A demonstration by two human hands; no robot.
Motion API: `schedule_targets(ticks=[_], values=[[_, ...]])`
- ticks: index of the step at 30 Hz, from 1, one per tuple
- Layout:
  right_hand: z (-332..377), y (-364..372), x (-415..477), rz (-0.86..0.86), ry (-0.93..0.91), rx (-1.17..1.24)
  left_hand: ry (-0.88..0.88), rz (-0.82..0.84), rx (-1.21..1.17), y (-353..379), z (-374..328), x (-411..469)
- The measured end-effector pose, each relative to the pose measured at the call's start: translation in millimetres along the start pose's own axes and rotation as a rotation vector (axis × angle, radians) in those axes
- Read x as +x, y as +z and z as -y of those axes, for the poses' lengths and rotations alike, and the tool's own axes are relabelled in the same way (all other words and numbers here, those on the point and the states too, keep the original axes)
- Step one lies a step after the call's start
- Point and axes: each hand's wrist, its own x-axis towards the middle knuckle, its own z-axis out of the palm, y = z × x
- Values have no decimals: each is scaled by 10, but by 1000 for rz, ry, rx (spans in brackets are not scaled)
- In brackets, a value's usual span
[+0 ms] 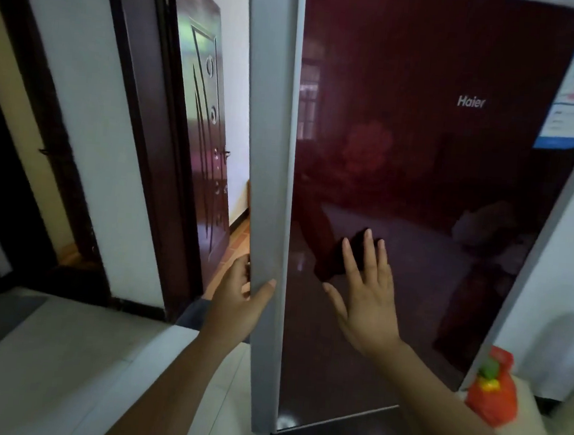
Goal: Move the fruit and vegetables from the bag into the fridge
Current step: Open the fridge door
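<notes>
Gripping grey edge of glossy dark-red glass fridge door (pixel 418 193): left hand (pixel 234 306); right hand (pixel 364 302) flat, fingers spread. Door judged heavy, stiff, slick-faced; edge best hold. Red plastic bag (pixel 493 395) likely soft.

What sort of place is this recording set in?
Probably a home, near a kitchen or hallway: a dark-red Haier fridge, a carved wooden door beside it, a red bag of produce and pale floor tiles.
</notes>
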Motion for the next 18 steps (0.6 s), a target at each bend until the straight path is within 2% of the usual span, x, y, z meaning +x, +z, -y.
schedule_targets(ticks=[5, 18], values=[[-17, -459, -522, 98, -32, 126, 19, 24, 24, 93, -244, -662], [313, -1978, -1934, 247, 177, 324, 28, 252, 15, 693, -779, -2322]])
